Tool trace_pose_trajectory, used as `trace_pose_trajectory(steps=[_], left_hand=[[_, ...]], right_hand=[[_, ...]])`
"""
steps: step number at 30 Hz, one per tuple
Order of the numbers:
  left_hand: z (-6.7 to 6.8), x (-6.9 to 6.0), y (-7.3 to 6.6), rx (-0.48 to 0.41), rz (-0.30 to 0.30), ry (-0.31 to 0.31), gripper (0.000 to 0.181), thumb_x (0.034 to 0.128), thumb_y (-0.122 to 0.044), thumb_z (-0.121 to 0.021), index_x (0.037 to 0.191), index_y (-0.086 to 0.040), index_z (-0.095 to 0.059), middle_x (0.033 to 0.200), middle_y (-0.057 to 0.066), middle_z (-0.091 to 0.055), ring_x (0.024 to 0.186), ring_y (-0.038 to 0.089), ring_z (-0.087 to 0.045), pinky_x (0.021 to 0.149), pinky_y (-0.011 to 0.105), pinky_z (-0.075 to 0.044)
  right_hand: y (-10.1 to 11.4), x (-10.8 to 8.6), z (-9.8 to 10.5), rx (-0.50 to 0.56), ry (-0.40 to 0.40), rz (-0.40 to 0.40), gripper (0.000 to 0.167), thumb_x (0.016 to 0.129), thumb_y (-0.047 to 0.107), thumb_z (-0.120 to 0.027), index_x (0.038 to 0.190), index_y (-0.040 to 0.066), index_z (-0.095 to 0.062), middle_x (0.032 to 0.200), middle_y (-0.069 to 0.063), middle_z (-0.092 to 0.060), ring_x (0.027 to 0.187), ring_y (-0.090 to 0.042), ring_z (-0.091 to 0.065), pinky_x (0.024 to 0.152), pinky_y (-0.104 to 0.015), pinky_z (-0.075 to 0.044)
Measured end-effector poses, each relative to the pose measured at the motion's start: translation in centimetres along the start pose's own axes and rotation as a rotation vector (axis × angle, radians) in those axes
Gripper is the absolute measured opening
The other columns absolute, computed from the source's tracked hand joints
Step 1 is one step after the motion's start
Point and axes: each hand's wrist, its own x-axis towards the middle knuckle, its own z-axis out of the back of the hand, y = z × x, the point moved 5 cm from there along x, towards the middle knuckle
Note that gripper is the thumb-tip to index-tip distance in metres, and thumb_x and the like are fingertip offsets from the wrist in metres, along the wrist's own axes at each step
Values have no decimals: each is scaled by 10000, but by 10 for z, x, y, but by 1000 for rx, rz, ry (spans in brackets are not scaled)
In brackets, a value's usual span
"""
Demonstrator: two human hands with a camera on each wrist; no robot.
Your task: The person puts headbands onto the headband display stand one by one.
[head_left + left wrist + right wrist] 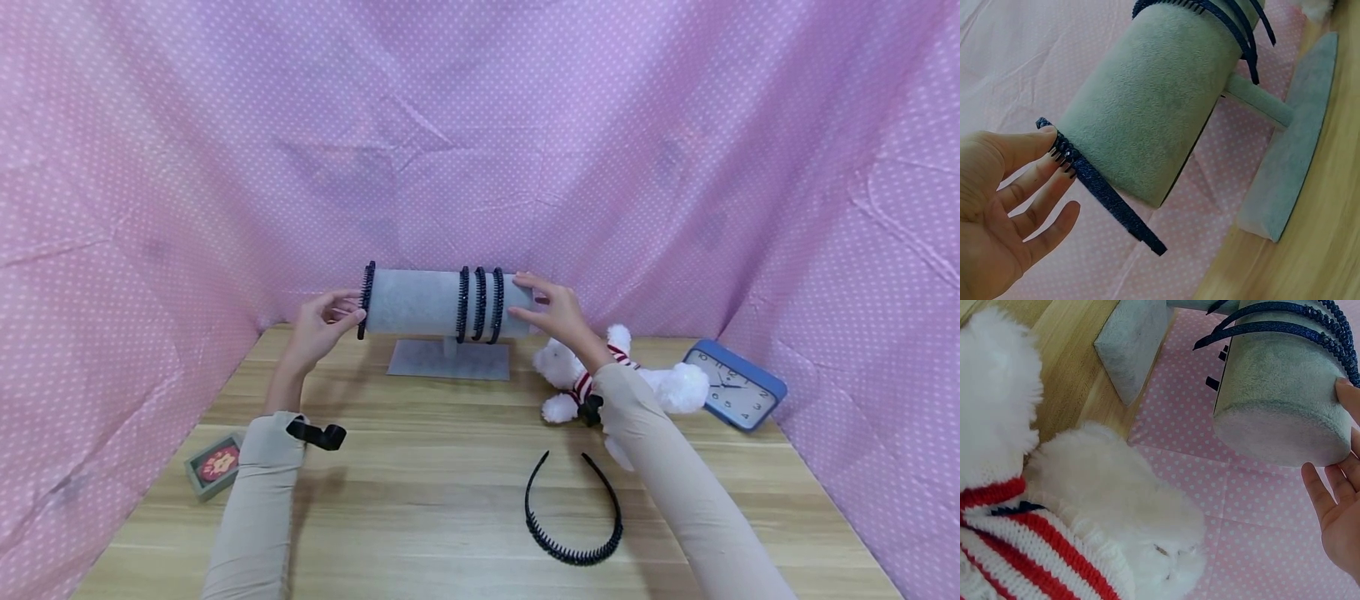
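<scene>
A grey velvety headband stand [415, 302], a horizontal roll on a post and flat base, stands at the back of the table. My left hand [315, 333] pinches a dark toothed headband [1105, 192] between thumb and fingers at the roll's left end. In the left wrist view, this headband's free end juts past the roll's edge. Three more dark headbands [480, 304] sit around the roll's right half. At the right end, my right hand [558, 315] grips the roll with thumb and fingertips [1317, 487]; part of this hand is out of the right wrist view.
A black toothed headband [576, 557] lies on the table at front right. Beside my right forearm is a white plush toy [558, 367] in red-striped knit. A blue clock [738, 383] leans at the right; a small framed box [217, 462] lies left. Pink dotted cloth surrounds the table.
</scene>
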Motion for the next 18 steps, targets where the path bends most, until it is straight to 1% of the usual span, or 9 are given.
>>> trace_pose_trajectory(steps=[3,5,6,11,18], left_hand=[[-1,4,12,33,-14,-15,363,939,-3,-698,1280,100,-632,1044,334,-682,811,-37,-594,735,72,-481],[-2,3,8,56,-10,-17,361,935,7,-698,1274,108,-630,1031,344,-683,792,-17,-596,723,71,-479],[-2,4,9,60,-11,-21,361,933,5,-702,1272,107,-630,1023,344,-682,783,-23,-590,718,64,-472],[-2,-2,-17,66,4,-4,360,925,43,-690,1257,154,-607,1003,360,-662,774,35,-606,707,84,-479],[-1,-4,-31,110,16,28,364,924,18,-705,1260,128,-619,1009,328,-666,814,133,-628,727,111,-498]], right_hand=[[0,0,0,-4,-1,-6,519,882,157,-810,1367,68,-646,1505,-111,-553,1403,-291,-521,1059,-436,-532],[0,0,0,-5,-3,-7,517,884,158,-809,1366,69,-647,1505,-104,-554,1403,-291,-520,1059,-435,-532],[1,-1,1,-6,-3,-8,520,883,160,-809,1368,70,-646,1507,-102,-552,1403,-291,-519,1058,-436,-532],[2,-1,0,-8,-4,-2,532,877,151,-814,1372,62,-641,1507,-110,-551,1402,-303,-519,1047,-445,-538],[1,0,0,-11,-2,-9,528,880,154,-812,1371,62,-641,1506,-110,-552,1412,-300,-509,1050,-441,-537]])
